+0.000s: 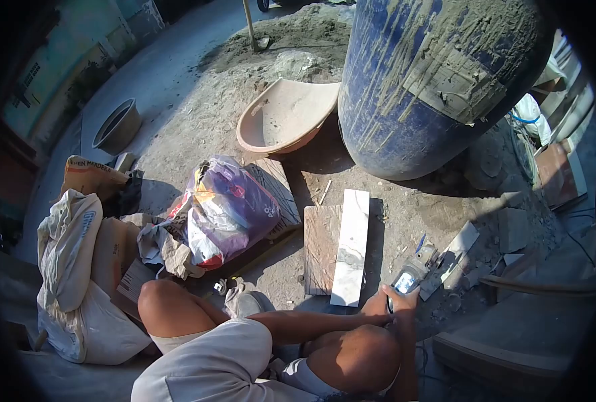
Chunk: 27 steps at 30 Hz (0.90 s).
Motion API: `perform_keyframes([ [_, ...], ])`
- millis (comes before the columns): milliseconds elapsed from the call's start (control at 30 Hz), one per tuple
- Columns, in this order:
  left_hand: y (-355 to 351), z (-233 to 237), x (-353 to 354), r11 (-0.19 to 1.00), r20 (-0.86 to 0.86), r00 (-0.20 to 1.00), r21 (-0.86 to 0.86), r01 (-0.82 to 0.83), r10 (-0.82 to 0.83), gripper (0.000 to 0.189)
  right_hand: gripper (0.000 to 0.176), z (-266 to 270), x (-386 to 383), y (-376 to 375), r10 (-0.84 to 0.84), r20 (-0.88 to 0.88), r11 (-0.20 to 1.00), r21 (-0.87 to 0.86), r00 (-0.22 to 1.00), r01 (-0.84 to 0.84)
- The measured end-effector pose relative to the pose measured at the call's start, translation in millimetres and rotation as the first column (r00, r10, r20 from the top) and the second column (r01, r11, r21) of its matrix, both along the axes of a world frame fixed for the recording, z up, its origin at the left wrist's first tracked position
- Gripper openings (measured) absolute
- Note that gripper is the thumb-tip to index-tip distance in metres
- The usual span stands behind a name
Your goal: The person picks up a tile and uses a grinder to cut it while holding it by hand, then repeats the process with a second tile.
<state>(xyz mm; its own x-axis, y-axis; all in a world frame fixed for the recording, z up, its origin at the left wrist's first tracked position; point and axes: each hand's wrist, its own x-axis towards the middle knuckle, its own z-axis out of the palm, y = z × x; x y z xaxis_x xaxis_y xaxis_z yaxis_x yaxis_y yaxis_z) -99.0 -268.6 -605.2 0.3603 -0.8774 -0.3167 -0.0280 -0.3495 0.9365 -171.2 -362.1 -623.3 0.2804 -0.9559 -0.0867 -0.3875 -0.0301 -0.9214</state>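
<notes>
Both hands are together at the lower right, on the body of an angle grinder [410, 275]. My right hand [406, 299] wraps round its rear end. My left hand [377, 307] is closed against the same end from the left side, its fingers partly hidden. The grinder's head points away from me, beside a narrow tile strip [451, 260] lying on the ground. Left of the grinder, a white marbled tile strip [351, 244] rests partly over a brown tile [321, 258].
A purple plastic bag [234, 208] sits on boxes to the left, near white sacks [70, 268]. Beyond are a curved clay-coloured basin [288, 117], a big cement-splashed blue drum [412, 87] and a grey tub [118, 127]. Wooden pieces [492, 362] lie at lower right.
</notes>
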Motion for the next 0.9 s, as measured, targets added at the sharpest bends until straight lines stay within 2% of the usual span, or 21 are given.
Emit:
perform_keyframes([
  [67, 8, 7, 2, 0.999, -0.047, 0.998, 0.034, -0.041, 0.042, 0.078, 0.081, -6, 2, 1, 0.007, 0.019, 0.999, -0.041, 1.0, -0.007],
  [133, 9, 5, 5, 0.999, -0.081, 0.996, 0.042, -0.021, 0.025, 0.078, 0.073, -27, -4, -5, 0.0, 0.117, 0.997, 0.074, 0.993, -0.009],
  [167, 10, 3, 6, 0.999, -0.091, 0.996, 0.042, -0.013, 0.017, 0.078, 0.073, -29, -7, -6, 0.004, 0.121, 0.997, 0.076, 0.993, -0.013],
  [233, 12, 0, 9, 1.0, -0.135, 0.991, 0.029, 0.001, 0.002, 0.077, 0.063, 4, 0, -2, 0.077, 0.119, 0.958, 0.265, 0.99, -0.106],
  [267, 16, -1, 9, 1.0, -0.174, 0.985, 0.02, 0.014, -0.01, 0.077, 0.075, 15, 5, -2, 0.095, 0.124, 0.924, 0.358, 0.988, -0.133],
  [300, 20, -3, 9, 0.999, -0.226, 0.974, 0.009, 0.031, -0.028, 0.077, 0.069, 29, 11, 2, 0.116, 0.108, 0.933, 0.33, 0.987, -0.146],
  [367, 32, -5, 8, 0.997, -0.358, 0.931, 0.001, 0.078, -0.073, 0.077, 0.065, 23, 12, 14, 0.066, -0.149, 0.994, -0.073, 0.987, -0.078],
  [433, 37, -6, 10, 0.995, -0.431, 0.897, -0.017, 0.098, -0.096, 0.077, 0.066, 43, 15, 25, 0.114, -0.085, 0.985, 0.136, 0.99, -0.102],
  [467, 34, -9, 14, 0.991, -0.407, 0.904, -0.039, 0.126, -0.131, 0.076, 0.063, 36, 3, 28, 0.084, -0.072, 0.981, 0.183, 0.994, -0.069],
  [500, 35, -6, 19, 0.977, -0.167, 0.966, -0.116, 0.178, -0.196, 0.089, 0.061, 25, 8, 23, 0.102, -0.031, 0.973, 0.212, 0.994, -0.093],
  [533, 39, -2, 31, 0.937, 0.0, 0.963, -0.233, 0.262, -0.269, 0.098, 0.061, 20, 6, 19, 0.076, -0.034, 0.973, 0.219, 0.997, -0.066],
  [567, 45, -21, 44, 0.864, 0.254, 0.853, -0.101, 0.493, -0.456, 0.102, 0.058, 16, 0, 18, 0.071, -0.007, 0.975, 0.211, 0.997, -0.068],
  [600, 52, -39, 60, 0.744, 0.458, 0.639, 0.079, 0.663, -0.618, 0.106, 0.055, 13, -5, 19, 0.066, 0.02, 0.977, 0.203, 0.998, -0.069],
  [633, 62, -15, 81, 0.673, 0.617, 0.436, 0.215, 0.708, -0.655, 0.109, 0.054, 24, -8, 18, 0.054, 0.022, 0.966, 0.254, 0.998, -0.058],
  [667, 77, -35, 91, 0.706, 0.686, 0.342, 0.355, 0.613, -0.642, 0.11, 0.055, 23, -11, 17, 0.021, 0.025, 0.957, 0.287, 0.999, -0.027],
  [700, 82, -30, 102, 0.716, 0.645, 0.35, 0.481, 0.506, -0.68, 0.111, 0.056, 22, -14, 16, -0.011, 0.029, 0.948, 0.317, 1.0, 0.001],
  [733, 87, -39, 112, 0.731, 0.648, 0.357, 0.513, 0.45, -0.673, 0.111, 0.056, 22, -14, 16, -0.03, 0.032, 0.947, 0.321, 0.999, 0.018],
  [767, 86, -49, 116, 0.721, 0.646, 0.343, 0.516, 0.462, -0.682, 0.111, 0.056, 21, -15, 16, -0.023, 0.025, 0.953, 0.304, 0.999, 0.014],
  [833, 86, -76, 119, 0.817, 0.736, 0.383, 0.407, 0.408, -0.558, 0.089, 0.057, 20, -17, 18, -0.026, 0.011, 0.955, 0.295, 1.0, 0.021],
  [867, 86, -111, 116, 0.83, 0.801, 0.292, 0.402, 0.386, -0.523, 0.081, 0.058, 20, -17, 19, 0.006, 0.006, 0.961, 0.276, 1.0, -0.008],
  [900, 82, -108, 111, 0.825, 0.797, 0.29, 0.403, 0.396, -0.529, 0.081, 0.059, 19, -16, 18, 0.04, 0.0, 0.966, 0.255, 0.999, -0.039],
])
